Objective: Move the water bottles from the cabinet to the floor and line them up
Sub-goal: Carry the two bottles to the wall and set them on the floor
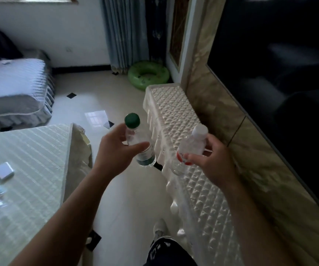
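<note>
Floor [128,189] of pale glossy tiles, along the left side of the cabinet [176,116]. Cabinet long, low and white, with a quilted cover on top. Left of the cabinet, across the strip of floor, corner of a bed [30,160] with a light quilted cover. Beyond the far end of the cabinet, a green swim ring [148,74] on the tiles.

Left hand [114,148] raised over the floor just beside the cabinet's left edge, fingers and thumb curled round the body of the green-capped bottle [139,144], cap tilted a little to the left. Right hand [210,160] above the cabinet top, gripping the white-capped bottle [189,148] near the red label, cap leaning to the right. Both bottles in the air, not yet on the floor.

Handling, as a judgement only: clear thin plastic, hard to tell how full; probably light enough for one hand each. Soft walls, likely to give under a hard squeeze; smooth surface, perhaps slippery. Best hold round the middle, near the label, not by the cap. Narrow base on glossy tiles, so easy to tip: lower straight down, release only when steady, then set the second just beside the first, in a row along the cabinet.
</note>
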Action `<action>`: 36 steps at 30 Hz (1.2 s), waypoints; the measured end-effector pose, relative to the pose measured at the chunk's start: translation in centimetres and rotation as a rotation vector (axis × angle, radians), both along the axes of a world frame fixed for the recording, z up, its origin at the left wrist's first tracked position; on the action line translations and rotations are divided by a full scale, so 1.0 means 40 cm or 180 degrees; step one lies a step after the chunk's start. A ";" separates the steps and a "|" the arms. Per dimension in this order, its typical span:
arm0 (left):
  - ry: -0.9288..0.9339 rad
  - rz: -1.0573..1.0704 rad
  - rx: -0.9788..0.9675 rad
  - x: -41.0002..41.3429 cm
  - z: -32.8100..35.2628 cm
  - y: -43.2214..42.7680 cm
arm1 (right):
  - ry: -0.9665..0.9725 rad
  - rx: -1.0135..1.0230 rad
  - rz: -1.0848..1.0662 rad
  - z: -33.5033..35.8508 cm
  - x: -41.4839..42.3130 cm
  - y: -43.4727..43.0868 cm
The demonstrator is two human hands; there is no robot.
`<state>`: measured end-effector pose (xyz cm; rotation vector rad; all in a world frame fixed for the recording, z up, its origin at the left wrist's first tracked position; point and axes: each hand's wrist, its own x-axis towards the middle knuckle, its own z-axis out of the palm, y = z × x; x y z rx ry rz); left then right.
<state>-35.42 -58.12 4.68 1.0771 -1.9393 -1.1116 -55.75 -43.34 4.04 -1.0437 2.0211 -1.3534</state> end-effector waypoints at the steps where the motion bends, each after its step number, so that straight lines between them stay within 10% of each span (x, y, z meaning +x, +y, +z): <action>1: 0.0014 0.0070 -0.0002 -0.013 0.001 -0.033 | -0.0013 -0.0004 0.0053 -0.002 -0.019 -0.043; 36: 0.0213 0.0321 0.0187 -0.187 -0.009 -1.232 | 0.0013 0.0126 0.0363 0.035 -0.230 -1.268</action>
